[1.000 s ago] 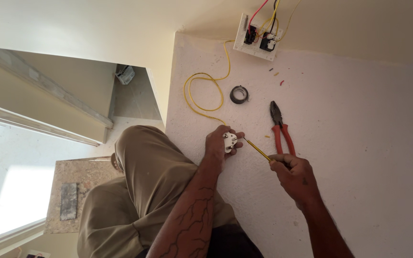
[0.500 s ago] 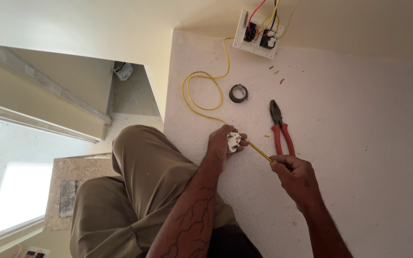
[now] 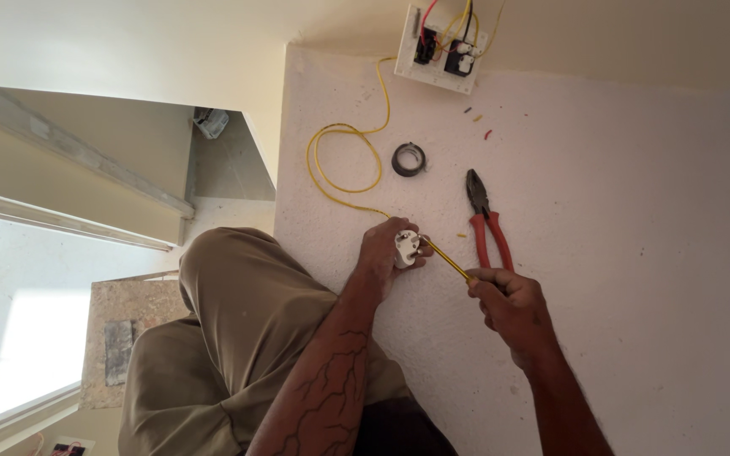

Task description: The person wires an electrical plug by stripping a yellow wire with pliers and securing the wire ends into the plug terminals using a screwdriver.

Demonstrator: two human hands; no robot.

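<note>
His left hand grips a white plug; his right hand pinches a yellow-handled screwdriver beside red pliers.

Left hand gripping a white plug. Right hand pinching a thin yellow tool poked into it. Red pliers and black tape roll lying nearby.

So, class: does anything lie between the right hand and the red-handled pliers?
Nothing visible does. The right hand pinches a thin yellow tool at the white plug, and the pliers lie just above it on bare white surface.
</note>
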